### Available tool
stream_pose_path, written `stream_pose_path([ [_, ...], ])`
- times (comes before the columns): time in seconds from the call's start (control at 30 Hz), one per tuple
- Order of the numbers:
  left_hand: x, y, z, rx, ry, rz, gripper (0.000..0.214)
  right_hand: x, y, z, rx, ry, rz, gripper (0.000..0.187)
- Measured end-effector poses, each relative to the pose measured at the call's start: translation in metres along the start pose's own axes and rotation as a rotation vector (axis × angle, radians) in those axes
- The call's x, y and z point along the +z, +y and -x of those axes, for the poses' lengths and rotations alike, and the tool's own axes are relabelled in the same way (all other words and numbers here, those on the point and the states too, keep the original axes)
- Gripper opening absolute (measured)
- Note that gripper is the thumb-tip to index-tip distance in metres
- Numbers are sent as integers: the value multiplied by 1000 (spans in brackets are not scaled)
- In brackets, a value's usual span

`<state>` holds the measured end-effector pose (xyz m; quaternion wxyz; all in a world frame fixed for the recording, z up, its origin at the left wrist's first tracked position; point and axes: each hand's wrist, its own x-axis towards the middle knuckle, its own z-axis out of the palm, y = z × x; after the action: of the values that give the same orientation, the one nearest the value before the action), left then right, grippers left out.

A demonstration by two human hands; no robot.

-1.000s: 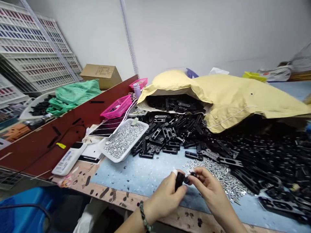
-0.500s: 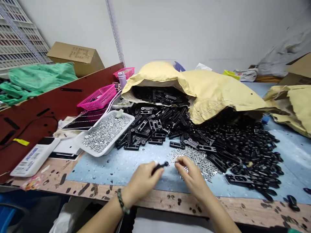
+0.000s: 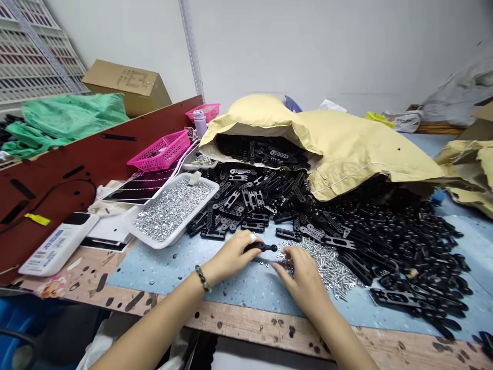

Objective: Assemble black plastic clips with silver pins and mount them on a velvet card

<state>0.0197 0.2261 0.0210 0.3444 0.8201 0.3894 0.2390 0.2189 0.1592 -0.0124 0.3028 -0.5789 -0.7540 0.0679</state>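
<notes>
My left hand (image 3: 235,253) is closed around a black plastic part (image 3: 262,247) whose round, holed end sticks out to the right past the fingertips. My right hand (image 3: 302,272) lies at the left edge of a heap of silver screws (image 3: 331,264). Its thumb and forefinger are apart, and a few small nuts (image 3: 280,255) are scattered by the fingertips. Behind both hands spreads a pile of flat, slotted black pieces (image 3: 250,198). Rounded black pieces (image 3: 416,241) cover the right side of the table.
A white tray (image 3: 210,198) of small silver hardware stands at left, with a pink basket (image 3: 159,151) beyond it. Yellow sacks (image 3: 358,144) rise at the back, one open toward me. A white device (image 3: 59,244) lies near the red-brown side board (image 3: 115,146).
My left hand has moved forward and slightly right with the black part, which now lies level. My right thumb and forefinger have spread wider. The whole view has shifted a little.
</notes>
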Motion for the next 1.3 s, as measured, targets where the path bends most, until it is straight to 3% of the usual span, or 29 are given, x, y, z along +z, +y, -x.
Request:
stream_pose_path([
  [0.13,4,-7,1,109,-158,-81,19,2,1,12,-67,-31,-78,17],
  [0.3,0,-12,16,153,-231,-192,28,12,-7,12,-119,-58,-55,12],
  [0.43,-4,-13,16,168,-258,-271,30,10,-8,8,-72,-75,-26,14],
  [0.67,-9,-13,-6,187,-289,-309,28,13,-4,2,-95,-74,-8,16],
  [0.97,-13,-8,6,204,-301,-335,25,15,-15,10,-150,-22,8,16],
  [1.3,-20,-7,-6,216,-347,-345,22,16,-21,11,-149,13,35,15],
])
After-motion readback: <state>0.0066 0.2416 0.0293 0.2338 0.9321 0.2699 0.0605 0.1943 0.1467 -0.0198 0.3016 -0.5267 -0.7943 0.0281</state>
